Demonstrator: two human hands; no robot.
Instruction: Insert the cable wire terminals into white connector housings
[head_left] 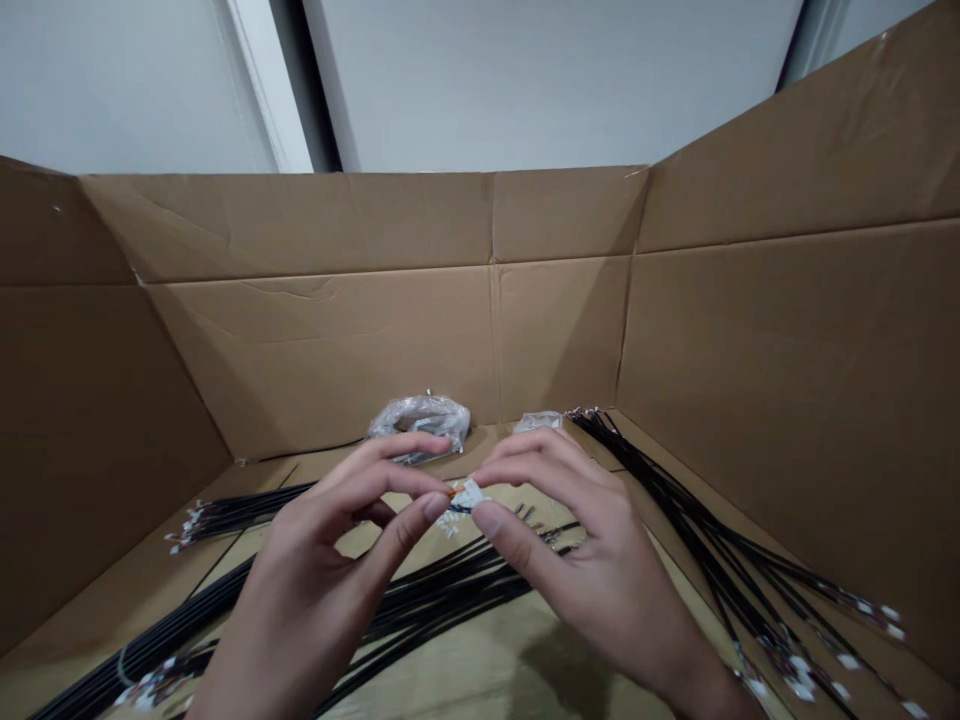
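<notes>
Between my two hands is a small white plastic connector [469, 495] with thin coloured wires entering its left side. My left hand [330, 540] pinches the wires, an orange and a dark one among them, between thumb and forefinger. With thumb and forefinger my right hand [577, 530] grips the connector from the right. Just beyond the fingertips lie several loose white connectors [450, 524], partly hidden. Below the hands a bundle of black cables [442, 580] runs across, its bare wire ends fanned out near my right thumb.
Cardboard walls [337, 330] enclose the work surface. More black cables [675, 500] with white connectors lie along the right. At left are another cable group [247, 508] and a tied black bundle [180, 620]. Clear plastic bags [420, 415] sit against the back wall.
</notes>
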